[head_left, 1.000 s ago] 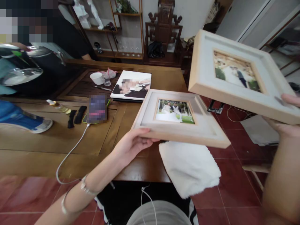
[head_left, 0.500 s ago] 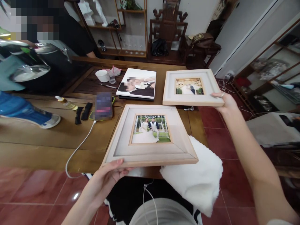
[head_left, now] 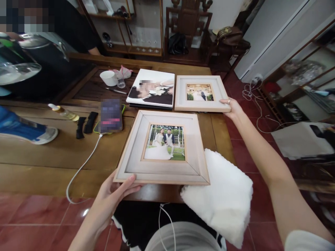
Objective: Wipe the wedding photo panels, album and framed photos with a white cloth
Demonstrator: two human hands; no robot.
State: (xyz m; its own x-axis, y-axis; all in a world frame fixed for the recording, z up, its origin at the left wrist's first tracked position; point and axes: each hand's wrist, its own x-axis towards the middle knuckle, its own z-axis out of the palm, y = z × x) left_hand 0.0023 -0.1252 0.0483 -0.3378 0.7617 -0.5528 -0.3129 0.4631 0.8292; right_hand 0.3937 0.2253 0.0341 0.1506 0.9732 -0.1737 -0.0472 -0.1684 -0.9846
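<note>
My left hand grips the lower left corner of a light wooden picture frame, thumb on top and fingers beneath. A wedding photo of a couple on a swing shows in its middle. My right hand pinches the right edge of a smaller-looking, similar picture frame farther back, holding another wedding photo. That frame lies beside a photo album with a white and black cover. A white fluffy cloth lies at the front right, partly under the near frame's corner.
On the wooden table are a phone on a white cable, black straps, a dropper bottle, a white cup and a blue-and-white object. A person sits across at the left. A chair stands behind.
My right hand has brought the far frame left and down beside the album. The near frame has shifted slightly left in my left hand. The camera view has also shifted.
</note>
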